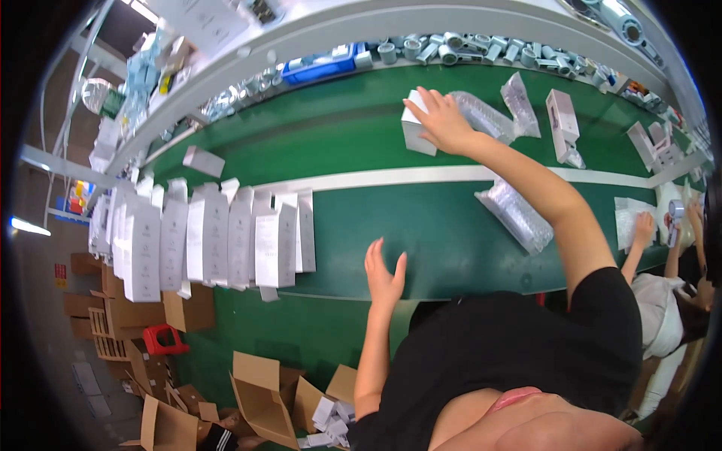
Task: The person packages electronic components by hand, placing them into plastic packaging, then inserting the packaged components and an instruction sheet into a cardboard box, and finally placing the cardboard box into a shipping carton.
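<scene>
At the far side of the green work table, my right hand [444,122] reaches over a small upright white box [418,137], with its thumb and fingers on the box. Just right of that hand lies a clear bubble-wrap package [487,119], and another bubble-wrap package [520,107] lies beyond it. My left hand [385,279] hovers over the table's near edge, its fingers apart and holding nothing. Below my right forearm, a third bubble-wrap package [516,216] rests on the near part of the table.
Several tall white cartons [207,237] stand in rows at the left. A white rail [361,179] runs along the table. Another white box [562,120] stands far right, near a co-worker's hand [643,225]. Grey fittings and a blue tray [323,66] line the back; open cardboard boxes [259,391] sit below.
</scene>
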`<state>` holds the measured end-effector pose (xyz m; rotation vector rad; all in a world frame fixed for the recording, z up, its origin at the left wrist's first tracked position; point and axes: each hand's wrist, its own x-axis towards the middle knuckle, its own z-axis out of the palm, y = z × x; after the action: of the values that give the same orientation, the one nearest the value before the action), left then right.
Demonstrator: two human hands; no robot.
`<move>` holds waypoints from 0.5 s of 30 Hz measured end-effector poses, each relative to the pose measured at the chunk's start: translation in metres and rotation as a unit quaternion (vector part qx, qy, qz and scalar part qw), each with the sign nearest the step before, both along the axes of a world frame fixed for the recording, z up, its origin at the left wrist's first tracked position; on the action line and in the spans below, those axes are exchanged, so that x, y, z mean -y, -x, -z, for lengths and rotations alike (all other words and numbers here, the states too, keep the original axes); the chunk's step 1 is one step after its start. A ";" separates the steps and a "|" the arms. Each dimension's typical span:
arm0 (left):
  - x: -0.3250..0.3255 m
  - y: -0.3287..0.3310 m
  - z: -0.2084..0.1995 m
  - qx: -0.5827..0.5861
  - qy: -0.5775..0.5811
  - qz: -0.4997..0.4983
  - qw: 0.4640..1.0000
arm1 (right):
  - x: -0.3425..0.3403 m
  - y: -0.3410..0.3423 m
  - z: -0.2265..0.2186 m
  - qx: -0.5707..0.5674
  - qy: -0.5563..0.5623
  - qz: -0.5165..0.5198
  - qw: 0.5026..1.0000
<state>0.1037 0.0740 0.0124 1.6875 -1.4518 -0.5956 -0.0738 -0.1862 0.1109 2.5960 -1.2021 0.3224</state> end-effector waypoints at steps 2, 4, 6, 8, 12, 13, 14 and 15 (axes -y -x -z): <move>0.000 0.014 -0.006 0.007 0.008 -0.001 1.000 | 0.044 0.002 0.026 -0.026 -0.020 0.019 0.999; 0.000 0.023 -0.004 0.025 0.018 -0.016 0.999 | 0.078 0.006 0.066 0.021 0.018 -0.007 1.000; -0.012 0.022 0.002 0.055 0.024 -0.021 0.998 | 0.092 0.014 0.078 0.110 0.082 -0.041 0.990; -0.020 0.025 0.008 0.021 -0.031 -0.069 0.997 | 0.104 0.038 0.072 0.397 -0.004 0.033 0.917; -0.012 0.045 0.012 -0.002 -0.067 -0.043 0.997 | 0.096 0.111 0.119 0.152 -0.107 0.308 0.933; -0.006 0.045 0.010 -0.011 -0.079 -0.035 0.996 | 0.091 0.117 0.130 0.024 -0.228 0.320 0.919; 0.004 0.051 0.004 -0.006 -0.081 -0.013 0.997 | 0.091 0.122 0.149 0.054 -0.232 0.328 0.914; 0.016 0.058 -0.005 0.015 -0.060 0.022 0.998 | 0.091 0.128 0.166 0.083 -0.233 0.338 0.908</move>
<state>0.0458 0.0579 0.0170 1.7675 -1.5050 -0.6964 -0.2022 -0.2773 -0.0549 2.3069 -2.3768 0.1150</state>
